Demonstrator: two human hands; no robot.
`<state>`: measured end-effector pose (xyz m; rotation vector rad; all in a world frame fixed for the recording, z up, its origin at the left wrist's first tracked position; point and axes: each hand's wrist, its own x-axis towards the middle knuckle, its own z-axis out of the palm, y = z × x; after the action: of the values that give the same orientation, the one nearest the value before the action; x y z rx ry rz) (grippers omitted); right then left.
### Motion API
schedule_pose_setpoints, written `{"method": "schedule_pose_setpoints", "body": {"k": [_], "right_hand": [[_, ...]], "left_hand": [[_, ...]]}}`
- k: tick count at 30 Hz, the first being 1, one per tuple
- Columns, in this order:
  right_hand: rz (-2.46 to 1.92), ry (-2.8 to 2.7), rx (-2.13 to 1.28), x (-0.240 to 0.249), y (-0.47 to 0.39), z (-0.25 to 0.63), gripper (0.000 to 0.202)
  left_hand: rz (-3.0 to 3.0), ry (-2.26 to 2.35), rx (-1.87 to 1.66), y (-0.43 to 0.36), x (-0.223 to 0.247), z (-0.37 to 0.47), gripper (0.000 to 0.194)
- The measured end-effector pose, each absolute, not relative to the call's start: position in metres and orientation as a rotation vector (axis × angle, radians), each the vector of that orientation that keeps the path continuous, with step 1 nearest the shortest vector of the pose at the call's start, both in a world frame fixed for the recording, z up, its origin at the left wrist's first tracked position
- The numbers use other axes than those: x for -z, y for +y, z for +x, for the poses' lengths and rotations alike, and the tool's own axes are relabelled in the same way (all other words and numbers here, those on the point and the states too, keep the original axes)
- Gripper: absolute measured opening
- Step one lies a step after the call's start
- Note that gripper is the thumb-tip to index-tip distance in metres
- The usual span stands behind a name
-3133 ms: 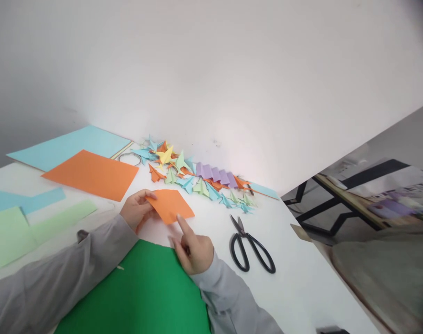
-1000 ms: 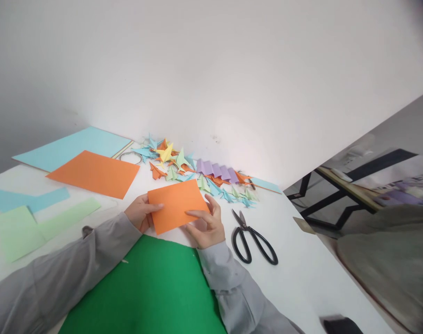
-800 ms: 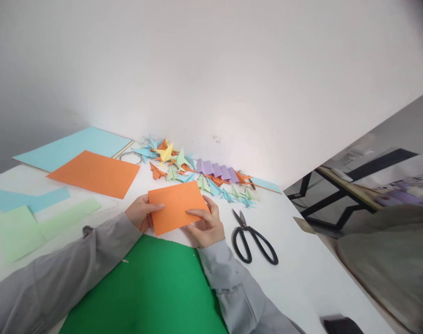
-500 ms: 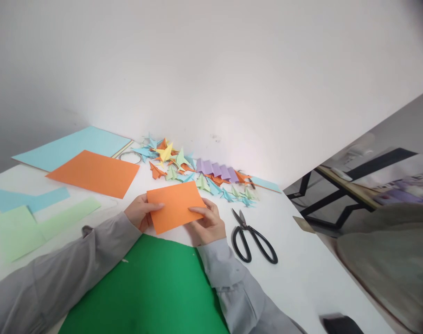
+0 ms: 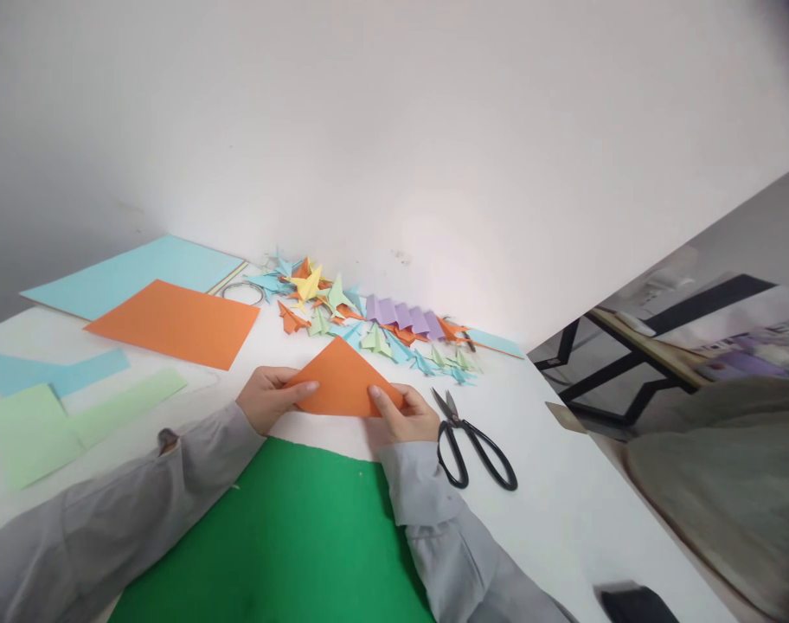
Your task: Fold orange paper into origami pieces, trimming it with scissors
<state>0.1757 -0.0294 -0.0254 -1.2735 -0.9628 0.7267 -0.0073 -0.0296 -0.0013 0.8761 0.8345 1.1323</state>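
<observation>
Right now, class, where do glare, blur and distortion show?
Head view: a pale glow on the wall; head view: the grey shape at right smeared and stretched, top right corner dark; head view: the scissors and held paper look fairly crisp.

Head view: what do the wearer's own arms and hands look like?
The left sleeve and right sleeve are grey, long and wrinkled, reaching the wrists; the left has a small gap at its edge. The left hand and right hand show no gloves or rings.
</observation>
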Motion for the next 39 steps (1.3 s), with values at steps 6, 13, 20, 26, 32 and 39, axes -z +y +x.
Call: {"method": "schedule_pose_setpoints", "body": {"k": [6, 13, 20, 26, 32, 39], "right_hand": [[-1.136, -0.899, -0.829, 0.023, -0.029, 0.174, 0.042], [-1.049, -0.908, -1.071, 0.019, -0.035, 0.173, 0.057], [-0.979, -0.962, -1.147, 0.022, -0.034, 0.177, 0.049], [-1.004, -0.986, -1.019, 0.028, -0.029, 0.183, 0.055], [-0.977, -1.396, -0.888, 0.039, -0.031, 0.18, 0.076], [-0.831, -1.536, -0.782, 0.033, -0.04, 0.168, 0.053]], "left_hand": [[0.752, 0.863, -1.163, -0.027, -0.003, -0.009, 0.03], [0.663, 0.849, -1.122, -0.028, -0.006, -0.01, 0.026], [0.63, 0.709, -0.853, -0.032, -0.005, -0.011, 0.042], [0.458, 0.784, -1.073, -0.028, -0.009, -0.009, 0.048], [0.398, 0.707, -1.166, -0.024, -0.017, -0.015, 0.052], [0.436, 0.73, -1.11, -0.024, -0.012, -0.012, 0.054]]}}
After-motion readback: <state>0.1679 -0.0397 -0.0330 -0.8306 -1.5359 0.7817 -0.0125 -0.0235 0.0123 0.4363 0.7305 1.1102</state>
